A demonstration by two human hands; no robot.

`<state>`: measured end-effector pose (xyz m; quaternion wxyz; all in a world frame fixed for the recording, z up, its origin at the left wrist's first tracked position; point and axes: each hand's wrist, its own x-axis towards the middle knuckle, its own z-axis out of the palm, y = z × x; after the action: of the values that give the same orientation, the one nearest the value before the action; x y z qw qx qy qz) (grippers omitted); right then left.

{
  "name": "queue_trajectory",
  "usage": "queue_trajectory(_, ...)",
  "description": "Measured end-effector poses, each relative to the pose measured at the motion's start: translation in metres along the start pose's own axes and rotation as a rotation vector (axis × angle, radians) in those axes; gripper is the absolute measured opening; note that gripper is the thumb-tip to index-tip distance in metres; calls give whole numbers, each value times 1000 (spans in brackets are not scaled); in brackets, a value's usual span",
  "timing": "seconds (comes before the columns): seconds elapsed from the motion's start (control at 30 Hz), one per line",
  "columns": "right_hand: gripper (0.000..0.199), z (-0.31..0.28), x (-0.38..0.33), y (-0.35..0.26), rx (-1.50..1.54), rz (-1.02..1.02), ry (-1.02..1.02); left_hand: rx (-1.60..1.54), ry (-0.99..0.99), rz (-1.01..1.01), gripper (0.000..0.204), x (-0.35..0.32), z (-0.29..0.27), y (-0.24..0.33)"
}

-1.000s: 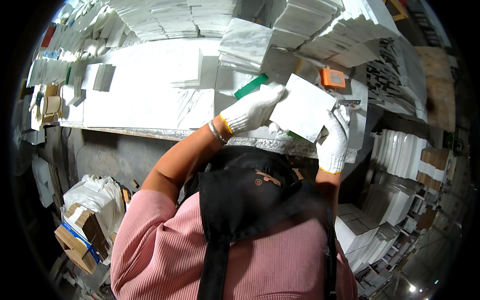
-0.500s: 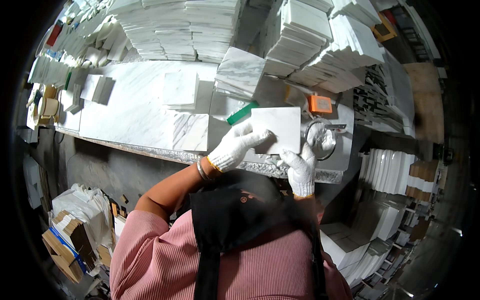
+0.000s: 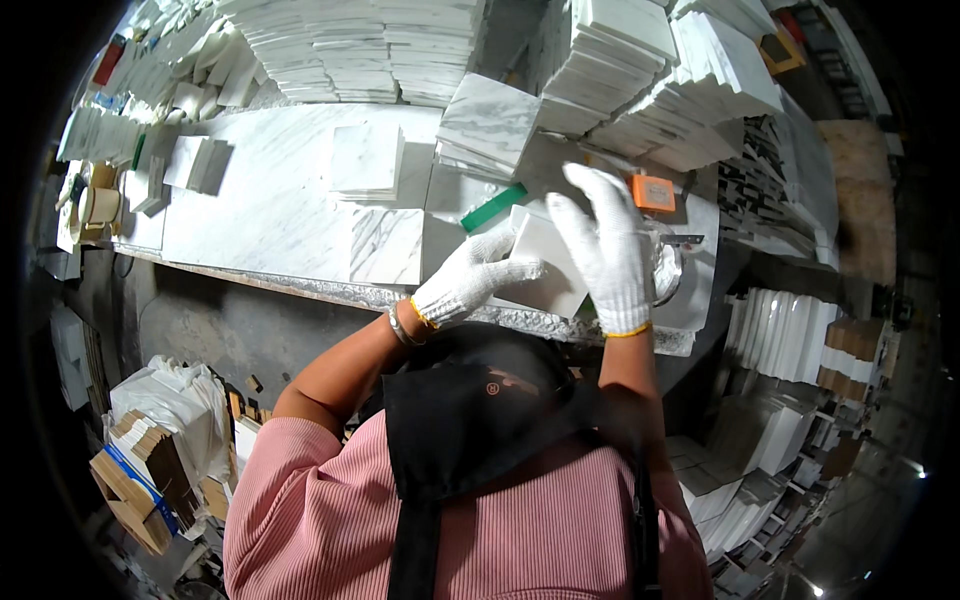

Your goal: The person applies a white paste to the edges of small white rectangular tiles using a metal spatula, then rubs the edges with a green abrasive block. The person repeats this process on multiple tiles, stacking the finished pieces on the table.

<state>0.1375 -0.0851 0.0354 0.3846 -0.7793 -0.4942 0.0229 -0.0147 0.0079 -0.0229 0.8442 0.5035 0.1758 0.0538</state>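
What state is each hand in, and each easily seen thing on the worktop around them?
Left hand: gripping the white tile's near-left side.
Right hand: open, fingers spread; contact with the tile unclear.
White tile: held, partly covered by the left hand.
Green block: lying on the worktop.
Orange box: resting, not held.
Veined tile: lying flat.

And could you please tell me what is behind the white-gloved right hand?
Behind the white-gloved right hand, a square white tile shows partly at left and whitish material at right; what the hand covers cannot be seen.
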Motion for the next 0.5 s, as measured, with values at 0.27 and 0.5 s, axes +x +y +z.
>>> queue_trajectory(0.27, 24, -19, -22, 27, 110, 385, -134, -7, 47, -25, 41, -3, -3, -2)
queue_trajectory(0.5, 29, -31, -52, 45, 429, 465, -274, -8, -42, -47, 39, 9, -10, -4)
